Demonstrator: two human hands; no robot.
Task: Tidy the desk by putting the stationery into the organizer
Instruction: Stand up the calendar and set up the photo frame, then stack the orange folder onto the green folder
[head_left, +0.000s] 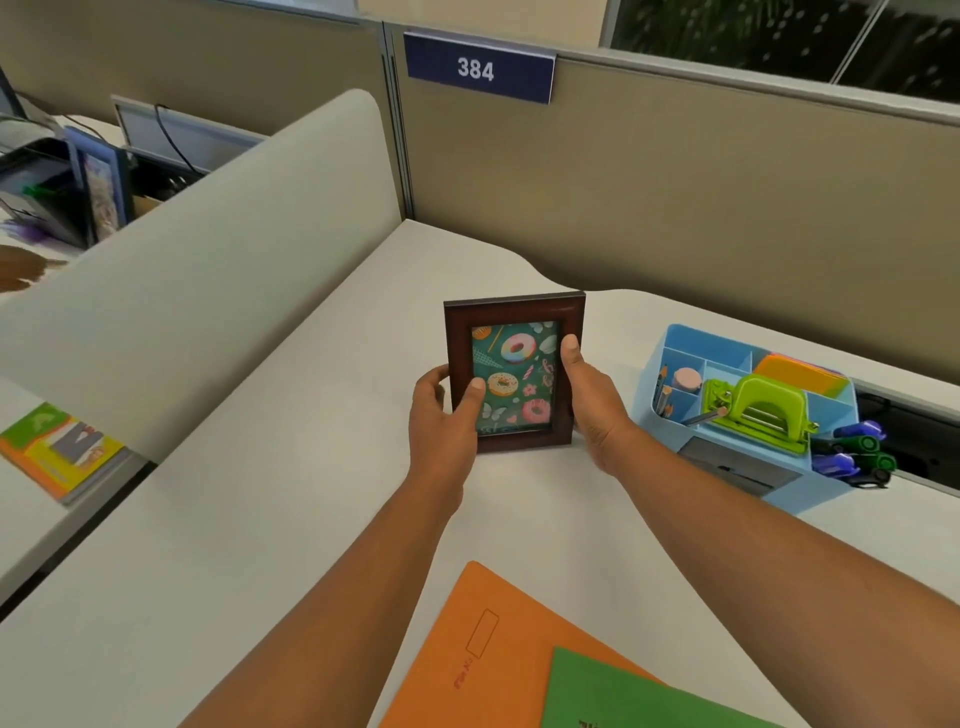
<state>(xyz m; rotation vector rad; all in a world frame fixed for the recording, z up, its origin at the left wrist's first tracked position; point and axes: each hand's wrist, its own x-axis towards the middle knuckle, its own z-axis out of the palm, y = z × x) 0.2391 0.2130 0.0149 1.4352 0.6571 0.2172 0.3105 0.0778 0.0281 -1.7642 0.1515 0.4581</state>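
A dark brown picture frame (514, 312) with a doughnut print stands upright at the middle of the white desk (260, 519). My left hand (441, 415) grips its left side with the thumb on the glass. My right hand (592, 395) grips its right side. To the right sits a light blue organizer (670, 358) holding a green hole punch (763, 410), pencils (662, 389), a pink eraser (687, 379) and orange sticky notes (800, 376). Blue and green markers (857, 452) lie just right of the organizer.
An orange folder (493, 654) and a green folder (623, 696) lie at the desk's near edge. A beige partition with a "384" sign (478, 67) backs the desk. A grey divider (208, 260) stands on the left, with a colourful book (57, 447) beyond it.
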